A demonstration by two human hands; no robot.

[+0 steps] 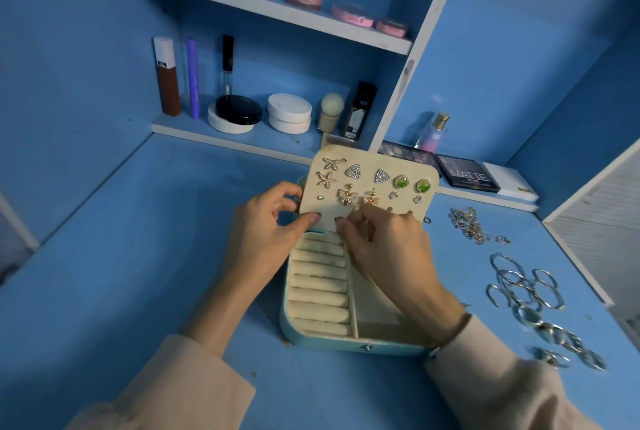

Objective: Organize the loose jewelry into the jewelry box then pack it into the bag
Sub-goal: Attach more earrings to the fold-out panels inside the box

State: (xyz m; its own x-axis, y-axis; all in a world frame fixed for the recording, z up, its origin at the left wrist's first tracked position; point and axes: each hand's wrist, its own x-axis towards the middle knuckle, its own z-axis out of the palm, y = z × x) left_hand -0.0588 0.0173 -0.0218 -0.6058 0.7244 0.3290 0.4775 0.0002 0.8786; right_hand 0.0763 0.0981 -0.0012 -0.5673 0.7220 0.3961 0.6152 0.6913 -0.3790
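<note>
Nearest the person, the open teal jewelry box (329, 343) sits on the blue tabletop (138, 239). Its cream ring rolls (320, 286) are all bare, with an empty compartment beside them. The box looks light and rigid, best lifted by its side walls once closed.

Above the rolls, the left hand (266, 225) has its grip on the lower left edge of the upright earring panel (367, 159), thumb on the front face. The right hand (384, 242) curls its fingers against the panel's lower part. Whether that grip pinches an earring or only the panel cannot be told.

The panel appears padded and slightly flexible, so it likely needs backing while posts are pushed through. It carries starfish, triangle and green studs (401, 182), plus gold butterfly drops (347, 196). All are small, probably slippery, and best pinched by the front face.

To the right lie loose silver hoops (519, 284), and farther off a tangle-prone chain (467, 225).
</note>
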